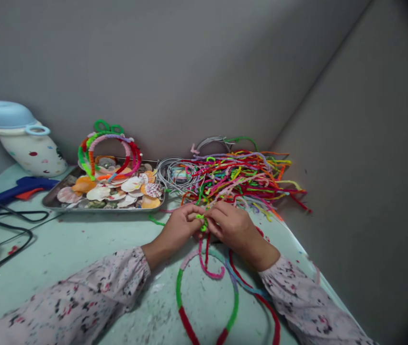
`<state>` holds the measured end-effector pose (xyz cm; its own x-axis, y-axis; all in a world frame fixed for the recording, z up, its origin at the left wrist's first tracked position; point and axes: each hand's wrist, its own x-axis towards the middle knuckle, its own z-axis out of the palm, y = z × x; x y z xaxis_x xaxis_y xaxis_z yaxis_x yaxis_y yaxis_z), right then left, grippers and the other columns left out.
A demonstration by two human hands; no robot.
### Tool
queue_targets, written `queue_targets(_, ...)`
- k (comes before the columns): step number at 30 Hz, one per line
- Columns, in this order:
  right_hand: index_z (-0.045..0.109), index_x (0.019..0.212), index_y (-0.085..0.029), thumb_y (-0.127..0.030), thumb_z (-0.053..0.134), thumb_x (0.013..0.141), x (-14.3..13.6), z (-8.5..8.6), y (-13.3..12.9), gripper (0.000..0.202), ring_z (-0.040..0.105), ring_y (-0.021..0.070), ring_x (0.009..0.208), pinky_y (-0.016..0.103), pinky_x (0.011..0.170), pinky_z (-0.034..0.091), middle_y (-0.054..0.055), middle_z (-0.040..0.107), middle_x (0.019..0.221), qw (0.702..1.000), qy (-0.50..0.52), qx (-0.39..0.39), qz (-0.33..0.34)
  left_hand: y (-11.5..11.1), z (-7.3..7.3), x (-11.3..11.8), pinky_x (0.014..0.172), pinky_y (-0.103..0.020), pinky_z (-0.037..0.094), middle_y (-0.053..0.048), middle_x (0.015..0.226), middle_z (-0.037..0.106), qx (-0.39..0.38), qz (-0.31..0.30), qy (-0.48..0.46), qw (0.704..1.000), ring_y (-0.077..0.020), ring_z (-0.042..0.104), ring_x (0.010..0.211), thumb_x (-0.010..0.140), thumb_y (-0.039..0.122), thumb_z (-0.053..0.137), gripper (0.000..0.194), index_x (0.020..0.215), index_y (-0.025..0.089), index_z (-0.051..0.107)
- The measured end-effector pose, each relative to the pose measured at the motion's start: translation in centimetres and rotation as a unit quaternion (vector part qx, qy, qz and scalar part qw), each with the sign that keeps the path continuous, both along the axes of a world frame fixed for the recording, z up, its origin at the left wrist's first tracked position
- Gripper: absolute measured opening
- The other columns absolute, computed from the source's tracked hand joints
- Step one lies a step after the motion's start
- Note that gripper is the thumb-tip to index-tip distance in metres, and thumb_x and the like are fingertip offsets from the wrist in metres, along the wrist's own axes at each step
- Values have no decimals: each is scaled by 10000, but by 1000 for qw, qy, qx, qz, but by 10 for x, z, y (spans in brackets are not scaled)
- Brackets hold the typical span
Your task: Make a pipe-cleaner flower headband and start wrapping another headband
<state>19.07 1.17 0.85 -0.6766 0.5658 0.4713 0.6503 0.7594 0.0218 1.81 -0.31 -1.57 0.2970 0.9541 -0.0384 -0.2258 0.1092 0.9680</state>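
Both hands meet low over the table, in front of a heap of colourful pipe cleaners. My left hand (181, 226) pinches a small bright green pipe cleaner (202, 223), which is bent into a tight curly shape. From the other side my right hand (233, 228) has its thumb and fingertips closed on the same green piece. Just below the fingers hang a pink pipe cleaner (211, 274) with a hooked end and a red strand. Nearer to me lies a large multicoloured loop (178, 287) of green, red and pink sections.
A metal tray (96, 210) holds seashells (128, 184) with several fuzzy hoops (131, 155) on top. Coiled grey wire (175, 177) lies beside the pipe cleaner heap (240, 175). On the left are a blue glue gun (35, 184), a black cord (24, 227) and a blue-lidded bottle (28, 143). Walls stand behind and right.
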Motion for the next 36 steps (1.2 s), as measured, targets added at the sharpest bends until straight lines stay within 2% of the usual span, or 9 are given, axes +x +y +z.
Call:
queue_targets(5,620,829,-166,-210,418,933,0,4,-2,231,510,160,732,266,661,369,59,575,778,999,-27,20,5,-1,1,0,528,-213,465,-26,663,660,4,-5,3,1000,-115,596,555,751,230,629,216,941,125,624)
queue_targets(8,627,841,-165,-192,445,909,1,8,-2,196,512,166,737,272,663,378,65,581,805,999,-39,2,16,-1,3,-1,521,-218,465,-34,664,674,-1,0,7,1000,-115,591,533,747,224,619,235,958,123,633)
queue_targets(13,632,1030,-178,-169,478,880,3,11,-4,216,553,197,870,297,743,426,97,613,930,998,-17,-48,36,-1,4,-3,524,-225,471,-41,670,685,-1,-4,5,1000,-127,607,545,746,235,617,237,953,123,638)
queue_targets(16,621,1077,-187,-173,479,880,3,9,-5,244,563,208,927,317,791,442,104,617,992,997,4,-69,36,0,4,-3,515,-221,465,-35,652,676,-3,-2,5,1000,-131,609,549,737,233,626,222,932,126,629)
queue_targets(21,618,976,-183,-158,505,853,0,4,-4,169,569,197,911,316,802,447,84,612,957,986,110,-123,18,-1,5,-3,506,-212,457,-24,623,663,-4,4,10,1000,-132,613,553,745,242,625,170,881,140,611)
queue_targets(25,598,898,-181,-158,531,826,-2,1,-1,101,561,163,793,275,707,446,48,594,874,960,203,-190,-27,0,6,-1,493,-202,445,-14,599,654,-12,18,13,1000,-131,613,541,726,270,663,174,837,149,607)
queue_targets(30,591,812,-179,-154,550,797,-6,0,-1,50,544,129,713,231,623,417,8,570,796,933,233,-271,-42,0,4,-1,507,-204,454,-10,613,653,-1,19,19,1000,-130,619,557,730,271,666,166,837,154,618)
queue_targets(36,598,789,-169,-150,549,782,-9,-2,-3,53,529,118,673,219,593,393,1,563,768,927,236,-286,-49,1,2,1,505,-197,447,11,589,631,4,33,26,999,-112,593,528,720,211,642,101,801,160,609)
